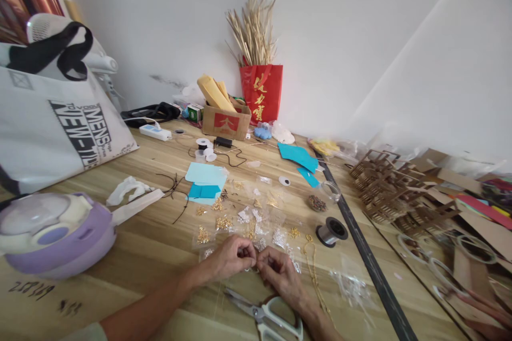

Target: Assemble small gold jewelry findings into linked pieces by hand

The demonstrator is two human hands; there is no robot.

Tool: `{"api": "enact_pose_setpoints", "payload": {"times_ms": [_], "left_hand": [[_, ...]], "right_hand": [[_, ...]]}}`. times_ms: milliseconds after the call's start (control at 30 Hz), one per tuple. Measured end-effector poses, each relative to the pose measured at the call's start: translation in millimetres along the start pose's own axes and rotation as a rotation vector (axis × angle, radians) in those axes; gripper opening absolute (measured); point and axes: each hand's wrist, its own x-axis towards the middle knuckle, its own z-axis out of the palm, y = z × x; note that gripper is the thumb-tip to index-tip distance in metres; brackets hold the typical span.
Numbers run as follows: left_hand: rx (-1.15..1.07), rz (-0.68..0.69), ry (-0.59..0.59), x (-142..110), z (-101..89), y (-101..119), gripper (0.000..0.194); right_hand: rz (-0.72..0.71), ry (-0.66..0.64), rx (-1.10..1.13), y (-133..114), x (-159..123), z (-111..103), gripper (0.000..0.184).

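Observation:
My left hand (234, 257) and my right hand (279, 269) meet fingertip to fingertip low in the middle of the view. Both are pinched closed; whatever lies between the fingers is too small to make out. Beneath my right hand, partly covered by its wrist, rests a pair of scissors (260, 311) with pale handles. Small clear bags of gold findings (203, 234) and silver findings (279, 237) spread just beyond my hands. To the right of my right hand runs a gold chain (314, 272), and a spool of grey wire (332, 232) stands past it.
At left sit a purple-and-cream device (60, 240) and a large white bag (52, 122). Blue sheets (206, 181) lie farther back, before a cardboard box (226, 122) and a red bag (262, 93) of dry stalks. Brown woven pieces (384, 186) are piled at right beyond a black strip (360, 245).

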Motion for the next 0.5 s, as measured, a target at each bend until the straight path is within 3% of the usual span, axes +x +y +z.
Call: {"api": "enact_pose_setpoints", "payload": {"times_ms": [267,500], "left_hand": [[-0.093,0.021,-0.008,1.5,-1.6,-3.1,0.008],[-0.200,-0.067,-0.012,2.4,-2.3,-0.9,0.017]], "right_hand": [[0.004,0.010,-0.022,0.2,0.0,0.3,0.039],[0.012,-0.003,-0.020,1.7,-0.5,-0.7,0.036]]}}
